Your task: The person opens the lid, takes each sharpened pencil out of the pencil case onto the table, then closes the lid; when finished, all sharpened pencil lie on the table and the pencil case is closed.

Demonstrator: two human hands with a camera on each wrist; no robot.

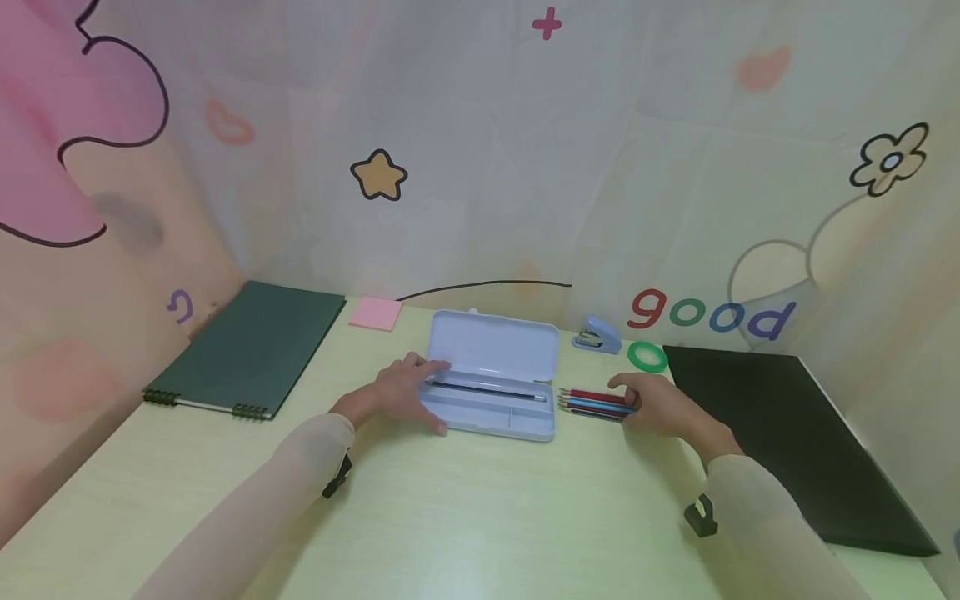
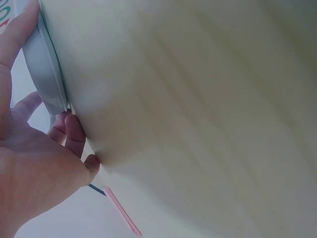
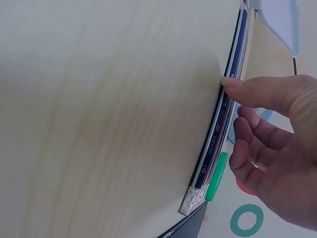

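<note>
- Cream worktop [image 1: 495, 517] nearest us, both forearms reaching over it.
- Right hand [image 1: 663, 407]: thumb against the near side of the pencils [image 1: 592, 403], fingers curled along their far side; how firm that pinch is, I cannot tell.
- Those pencils lie flat together just right of the pencil case [image 1: 472, 414], points facing it.
- Left hand [image 1: 405, 392]: thumb and forefinger spread wide, gripping the case's left end.
- Judging from here, the step is gathering the pencils while the case is steadied; the next move calls for an even squeeze, so none rolls loose.
- Farther in, one dark pencil [image 1: 491, 390] lies in the case's far compartment, lid [image 1: 491, 346] tipped back.
- Beyond, a green ring [image 1: 647, 367] and a stapler [image 1: 600, 335] sit to the right.
</note>
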